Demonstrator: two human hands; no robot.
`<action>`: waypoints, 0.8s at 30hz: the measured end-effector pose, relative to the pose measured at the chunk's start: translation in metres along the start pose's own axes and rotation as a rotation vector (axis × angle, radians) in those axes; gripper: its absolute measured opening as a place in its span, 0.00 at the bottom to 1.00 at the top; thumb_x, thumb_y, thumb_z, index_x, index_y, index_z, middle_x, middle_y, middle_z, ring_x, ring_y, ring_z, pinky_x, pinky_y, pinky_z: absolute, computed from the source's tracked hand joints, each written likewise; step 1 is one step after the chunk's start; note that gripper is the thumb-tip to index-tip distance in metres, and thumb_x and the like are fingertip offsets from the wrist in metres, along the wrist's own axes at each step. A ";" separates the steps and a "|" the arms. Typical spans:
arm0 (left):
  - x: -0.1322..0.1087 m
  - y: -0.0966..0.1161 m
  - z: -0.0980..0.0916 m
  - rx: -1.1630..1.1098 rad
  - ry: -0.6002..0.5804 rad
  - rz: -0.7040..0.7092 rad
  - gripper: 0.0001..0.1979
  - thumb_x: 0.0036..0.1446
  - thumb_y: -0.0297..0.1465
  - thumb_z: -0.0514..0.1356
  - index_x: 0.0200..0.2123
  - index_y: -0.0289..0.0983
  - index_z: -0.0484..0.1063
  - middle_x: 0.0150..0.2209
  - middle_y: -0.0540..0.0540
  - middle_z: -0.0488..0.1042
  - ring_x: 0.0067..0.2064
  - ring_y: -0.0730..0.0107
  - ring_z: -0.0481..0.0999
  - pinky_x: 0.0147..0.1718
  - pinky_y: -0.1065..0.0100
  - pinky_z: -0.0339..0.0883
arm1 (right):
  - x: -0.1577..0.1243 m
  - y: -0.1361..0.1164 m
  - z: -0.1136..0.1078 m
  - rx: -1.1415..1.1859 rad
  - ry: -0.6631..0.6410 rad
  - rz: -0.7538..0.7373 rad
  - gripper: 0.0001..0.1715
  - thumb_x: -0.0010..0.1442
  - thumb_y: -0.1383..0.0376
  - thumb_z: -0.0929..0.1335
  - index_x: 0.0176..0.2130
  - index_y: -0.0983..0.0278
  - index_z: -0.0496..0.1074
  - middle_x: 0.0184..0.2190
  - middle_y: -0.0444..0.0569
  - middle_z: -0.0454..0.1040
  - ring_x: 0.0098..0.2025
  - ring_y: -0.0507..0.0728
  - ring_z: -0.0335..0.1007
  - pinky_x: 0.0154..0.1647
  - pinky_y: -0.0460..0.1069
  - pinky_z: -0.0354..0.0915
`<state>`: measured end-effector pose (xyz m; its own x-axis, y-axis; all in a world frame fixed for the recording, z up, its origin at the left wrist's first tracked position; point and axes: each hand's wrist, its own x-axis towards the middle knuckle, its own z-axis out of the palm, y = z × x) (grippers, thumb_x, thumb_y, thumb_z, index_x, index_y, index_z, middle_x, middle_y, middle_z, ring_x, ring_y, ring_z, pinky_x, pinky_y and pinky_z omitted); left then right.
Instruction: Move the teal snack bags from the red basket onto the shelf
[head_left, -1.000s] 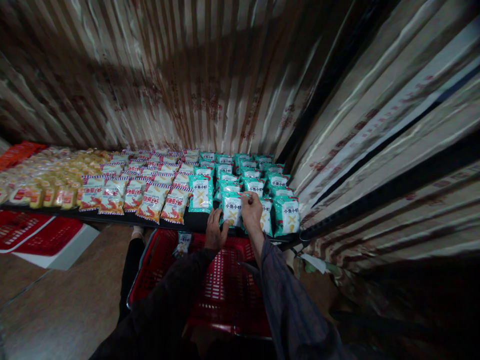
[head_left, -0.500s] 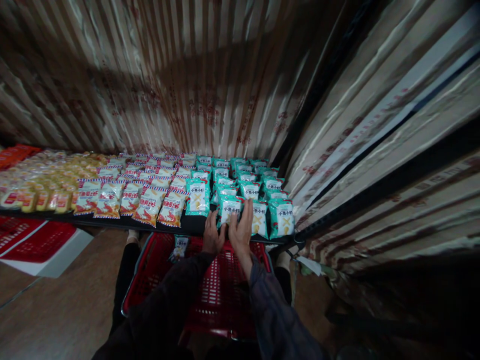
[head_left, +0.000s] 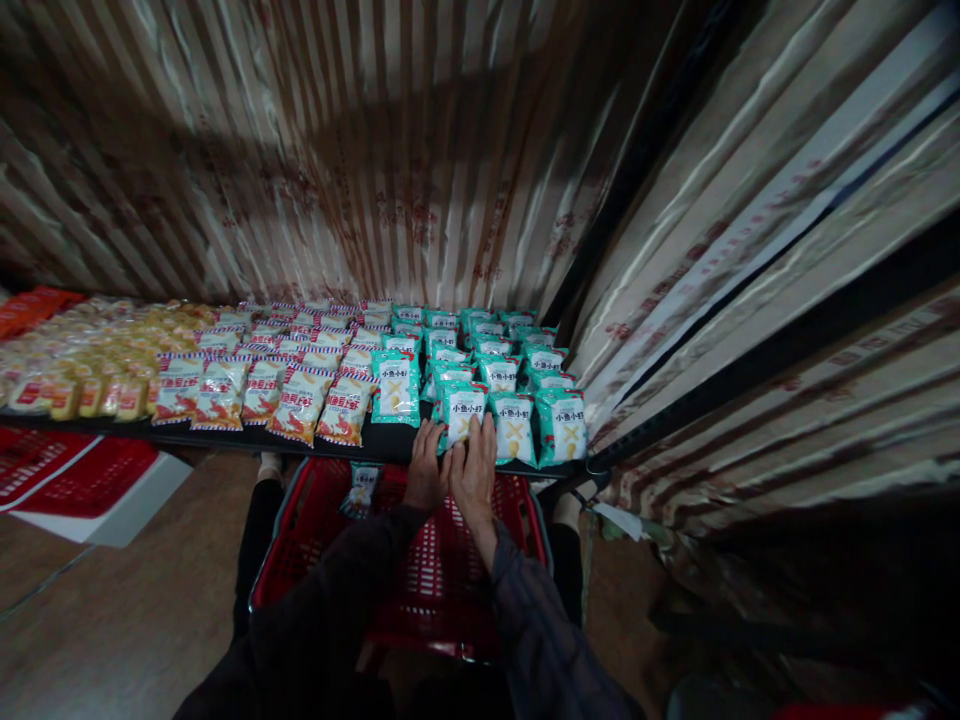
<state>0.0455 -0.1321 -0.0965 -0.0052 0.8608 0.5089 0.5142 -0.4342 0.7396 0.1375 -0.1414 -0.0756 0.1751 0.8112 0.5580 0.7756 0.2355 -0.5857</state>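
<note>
Teal and white snack packets stand in rows at the right end of a black shelf. My right hand is open, its outstretched fingertips against the lower part of a front-row snack packet. Just left of it, my left hand has its fingers extended by the packet's lower left corner; whether they touch it I cannot tell. Below both hands is a red basket, with one small snack packet at its far left corner.
White and orange snack packets and yellow wrapped snacks fill the shelf leftward. A red and white box sits on the floor at left. Striped sheeting hangs behind, and a dark post slants at right.
My right hand has come down from the top of the front teal packet to its lower part. The left hand stays beside it. The view has shifted slightly.
</note>
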 end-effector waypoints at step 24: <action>0.002 0.006 0.001 0.083 -0.001 0.024 0.30 0.62 0.35 0.52 0.64 0.30 0.48 0.63 0.30 0.57 0.66 0.54 0.54 0.61 0.50 0.56 | 0.012 0.030 -0.040 -0.322 0.139 0.163 0.34 0.66 0.57 0.57 0.66 0.68 0.51 0.68 0.66 0.44 0.68 0.70 0.41 0.60 0.69 0.51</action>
<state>0.0491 -0.1326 -0.0916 0.0085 0.8507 0.5255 0.5836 -0.4310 0.6883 0.1872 -0.1464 -0.0626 0.3753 0.7386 0.5600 0.8775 -0.0885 -0.4713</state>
